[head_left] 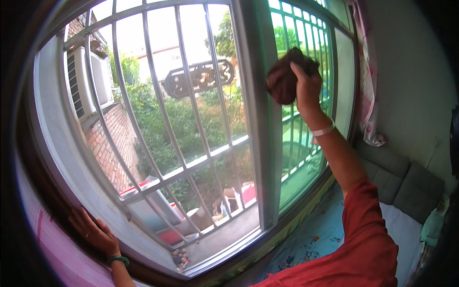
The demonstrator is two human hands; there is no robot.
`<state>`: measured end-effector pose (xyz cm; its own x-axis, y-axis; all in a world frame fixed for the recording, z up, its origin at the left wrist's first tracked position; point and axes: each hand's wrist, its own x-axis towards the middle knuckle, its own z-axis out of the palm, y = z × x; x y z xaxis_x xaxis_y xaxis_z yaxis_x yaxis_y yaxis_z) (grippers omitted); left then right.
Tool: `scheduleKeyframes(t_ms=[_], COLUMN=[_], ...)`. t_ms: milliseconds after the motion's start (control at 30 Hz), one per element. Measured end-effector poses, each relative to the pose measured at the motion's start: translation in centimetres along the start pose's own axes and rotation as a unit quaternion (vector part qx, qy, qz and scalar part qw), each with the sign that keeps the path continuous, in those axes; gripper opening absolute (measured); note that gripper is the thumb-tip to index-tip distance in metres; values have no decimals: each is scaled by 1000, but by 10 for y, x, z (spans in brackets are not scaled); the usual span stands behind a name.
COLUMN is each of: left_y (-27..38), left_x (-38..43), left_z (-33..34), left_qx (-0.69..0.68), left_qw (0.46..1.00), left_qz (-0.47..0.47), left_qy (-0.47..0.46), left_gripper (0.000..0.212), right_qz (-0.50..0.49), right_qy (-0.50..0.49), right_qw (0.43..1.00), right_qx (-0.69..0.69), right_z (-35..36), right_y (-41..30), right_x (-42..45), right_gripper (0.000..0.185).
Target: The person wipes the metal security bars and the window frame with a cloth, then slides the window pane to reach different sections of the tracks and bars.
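A dark brown cloth [285, 80] is bunched in my right hand [309, 88], which is raised at the upper right of the view. The cloth is against or just in front of the metal frame [270, 143] of the sliding window, beside its green-tinted pane [303, 154]. Whether it presses on the surface cannot be told. At the lower left, my left hand [94, 229] rests flat on the dark wooden window surround [53, 215] and holds nothing. A green bangle [119, 260] circles the left wrist, and a pale band [323, 130] circles the right.
Metal security bars [161, 104] cross the left opening; an air-conditioner unit [89, 79] stands outside. Boxes and other items [200, 219] lie beyond the sill. To the right are a pink curtain [366, 71], grey cushions [387, 172] and a blue floral sheet [308, 240].
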<state>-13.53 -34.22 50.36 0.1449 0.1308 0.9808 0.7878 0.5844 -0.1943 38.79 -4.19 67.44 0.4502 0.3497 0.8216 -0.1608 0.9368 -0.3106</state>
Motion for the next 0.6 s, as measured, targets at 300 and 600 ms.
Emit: scheduleKeyframes(t_ms=[300, 600], left_y=[-4, -10], left_x=[-4, -9], left_z=[-8, -5], left_qx=[33, 33], left_qw=[999, 998], left_qz=[-12, -21], left_qy=[-23, -39], left_gripper=[46, 49], right_qz=[-311, -387], right_qy=[1, -20], right_qw=[921, 861], right_qx=[-233, -328], right_z=[119, 170], right_y=[-20, 4], right_x=[171, 183], right_gripper=[32, 34])
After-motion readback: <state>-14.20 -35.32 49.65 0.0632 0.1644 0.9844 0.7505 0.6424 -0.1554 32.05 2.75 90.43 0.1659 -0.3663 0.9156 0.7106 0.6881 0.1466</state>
